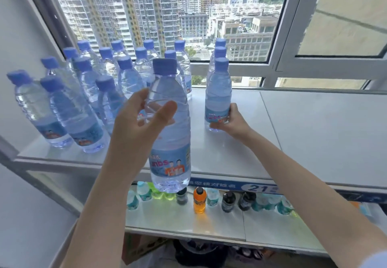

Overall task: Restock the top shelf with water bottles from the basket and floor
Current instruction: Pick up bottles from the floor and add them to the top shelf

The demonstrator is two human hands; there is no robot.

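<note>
My left hand (pixel 138 119) grips a clear water bottle (pixel 170 142) with a blue cap, holding it upright in the air in front of the top shelf's edge. My right hand (pixel 231 121) is closed around the base of another water bottle (pixel 218 91) that stands on the white top shelf (pixel 303 133), at the front of a short row of three. Several more blue-capped bottles (pixel 83 91) stand grouped on the left half of the shelf.
A window frame (pixel 278 66) runs right behind the shelf. The lower shelf (pixel 188 219) carries assorted drinks, among them an orange bottle (pixel 199 202) and dark bottles. A wall closes off the left side.
</note>
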